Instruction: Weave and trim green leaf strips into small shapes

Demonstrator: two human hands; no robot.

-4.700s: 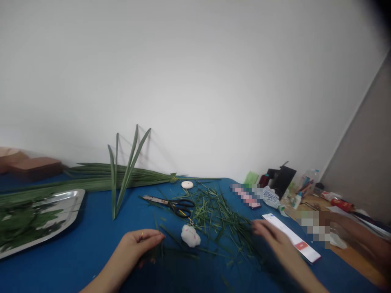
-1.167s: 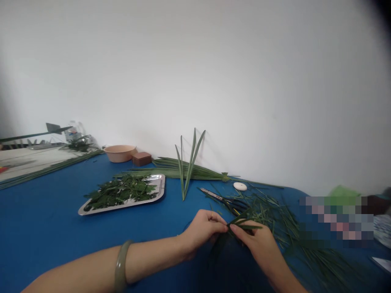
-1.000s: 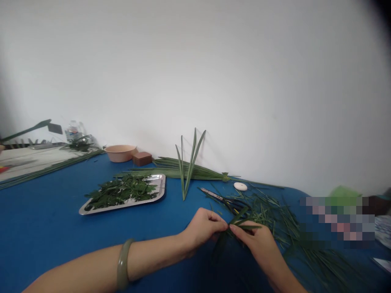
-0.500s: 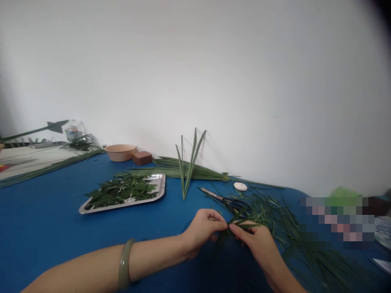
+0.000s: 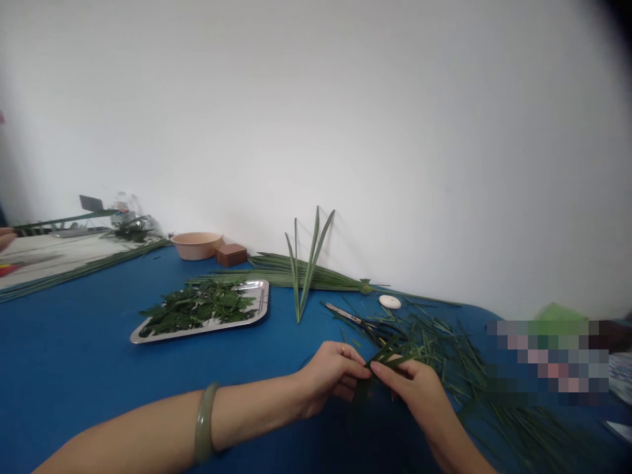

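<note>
My left hand and my right hand meet at the front of the blue table, each pinching the same piece of green leaf strips. The strips fan out above and between my fingertips; their lower part is dark and hard to make out. Just behind my hands lie scissors with their blades toward the back left, the handles partly among cut leaf pieces. Loose leaf clippings spread around and to the right of my right hand. A white disc-shaped object rests behind the scissors.
A metal tray of leafy sprigs stands left of centre. Behind it are a peach basin, a brown box and a bundle of long leaves. A few blades stand upright. At far left, another person's hand holds a long leaf.
My hands stay close together on the leaf strips, with only slight finger shifts. At far left, the other person's hand has come further into view and the long leaf has changed position.
</note>
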